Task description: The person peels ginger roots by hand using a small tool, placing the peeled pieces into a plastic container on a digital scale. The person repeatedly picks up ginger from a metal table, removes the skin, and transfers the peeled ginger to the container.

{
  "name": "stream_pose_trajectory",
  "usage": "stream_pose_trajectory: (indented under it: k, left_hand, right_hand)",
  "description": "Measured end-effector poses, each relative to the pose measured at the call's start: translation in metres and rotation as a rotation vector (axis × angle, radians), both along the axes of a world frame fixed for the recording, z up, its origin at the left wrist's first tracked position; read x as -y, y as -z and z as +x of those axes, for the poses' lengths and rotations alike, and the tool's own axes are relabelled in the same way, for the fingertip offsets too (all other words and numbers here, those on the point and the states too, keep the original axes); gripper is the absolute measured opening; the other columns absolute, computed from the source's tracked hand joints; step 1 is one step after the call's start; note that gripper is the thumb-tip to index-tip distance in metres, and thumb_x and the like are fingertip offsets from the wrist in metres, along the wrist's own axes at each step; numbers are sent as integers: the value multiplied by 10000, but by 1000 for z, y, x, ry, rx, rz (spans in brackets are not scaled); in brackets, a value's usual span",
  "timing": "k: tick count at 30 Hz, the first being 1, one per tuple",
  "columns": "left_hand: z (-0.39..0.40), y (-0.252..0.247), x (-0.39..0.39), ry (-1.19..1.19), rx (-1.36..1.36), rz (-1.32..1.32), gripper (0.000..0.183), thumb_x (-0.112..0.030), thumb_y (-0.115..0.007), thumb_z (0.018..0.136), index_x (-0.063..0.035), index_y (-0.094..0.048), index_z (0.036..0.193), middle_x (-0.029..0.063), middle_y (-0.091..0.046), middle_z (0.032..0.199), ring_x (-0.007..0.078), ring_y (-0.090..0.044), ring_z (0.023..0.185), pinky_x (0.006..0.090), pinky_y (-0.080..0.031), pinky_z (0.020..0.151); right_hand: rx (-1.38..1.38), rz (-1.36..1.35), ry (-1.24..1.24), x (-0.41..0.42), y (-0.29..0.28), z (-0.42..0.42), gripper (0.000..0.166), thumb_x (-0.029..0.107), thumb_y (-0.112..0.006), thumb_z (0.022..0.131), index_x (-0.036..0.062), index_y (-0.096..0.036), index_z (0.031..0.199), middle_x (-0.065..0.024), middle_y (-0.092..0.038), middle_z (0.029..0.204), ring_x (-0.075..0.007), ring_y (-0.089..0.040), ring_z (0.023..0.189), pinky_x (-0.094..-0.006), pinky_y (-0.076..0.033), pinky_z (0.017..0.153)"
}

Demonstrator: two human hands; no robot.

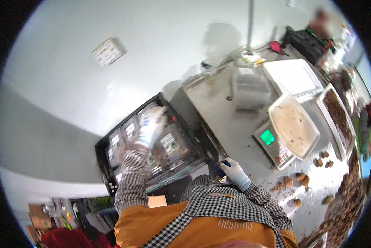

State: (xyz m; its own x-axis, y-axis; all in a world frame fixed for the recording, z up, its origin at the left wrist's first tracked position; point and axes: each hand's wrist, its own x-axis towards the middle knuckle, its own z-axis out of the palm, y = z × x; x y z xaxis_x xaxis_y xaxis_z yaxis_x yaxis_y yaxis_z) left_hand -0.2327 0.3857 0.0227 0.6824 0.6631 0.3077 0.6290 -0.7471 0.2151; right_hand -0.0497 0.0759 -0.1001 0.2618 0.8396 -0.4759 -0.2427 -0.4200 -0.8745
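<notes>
My left hand, in a white and blue work glove, reaches over a black plastic crate at the left. Its fingers are blurred, and their hold cannot be made out. Inside the crate lie several clear plastic packs with white labels. Also gloved, my right hand is by the near edge of the metal table; its fingers are curled and partly hidden. Farther right, a digital scale with a green display bears a white plastic tub with brown specks.
A stack of clear plastic containers and a white tray stand at the back. Several small brown clumps lie right of the scale. A long white trough holds dark brown material. A person's blurred head appears at top right.
</notes>
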Motion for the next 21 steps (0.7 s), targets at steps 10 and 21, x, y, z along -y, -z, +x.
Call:
stream_pose_trajectory:
  k: [10, 21]
  left_hand:
    - [348, 25, 67, 598, -177, 3, 273, -258, -570, 885, -82, -685, 1059, 183, -669, 1048, 346, -617, 1010, 448, -472, 890]
    - [389, 28, 12, 404, 184, -605, 259, -129, -531, 855, -33, -655, 1061, 144, -683, 916, 270, -652, 783, 388, -508, 725]
  right_hand:
    - [247, -56, 503, 85, -30, 16, 356, 318, -544, 982, -17, -608, 878, -98, -571, 690, -139, -521, 659, -318, -445, 630]
    - [-257, -42, 982, 140, -15, 9, 282, 241, -523, 1005, -24, -617, 990, -106, -693, 855, -175, -659, 697, -304, -550, 625]
